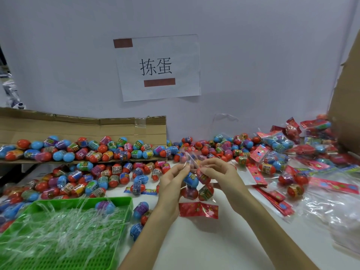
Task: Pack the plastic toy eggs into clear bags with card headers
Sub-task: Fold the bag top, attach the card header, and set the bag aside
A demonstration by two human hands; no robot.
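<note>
A clear bag (196, 189) hangs between my hands above the white table, with its red card header (198, 210) at the bottom end. Several plastic toy eggs sit inside it, blue and red ones among them. My left hand (171, 184) pinches the open top edge of the bag on the left. My right hand (218, 172) pinches the same edge on the right. Loose eggs (101, 178) in red, blue and purple cover the table behind and to the left.
A green plastic tray (127, 208) full of clear plastic strips sits at the near left. A flattened cardboard sheet (81, 126) carries more eggs at the back left. Packed bags (276, 142) and flat headers (272, 195) lie at the right. Cardboard (344, 98) stands at far right.
</note>
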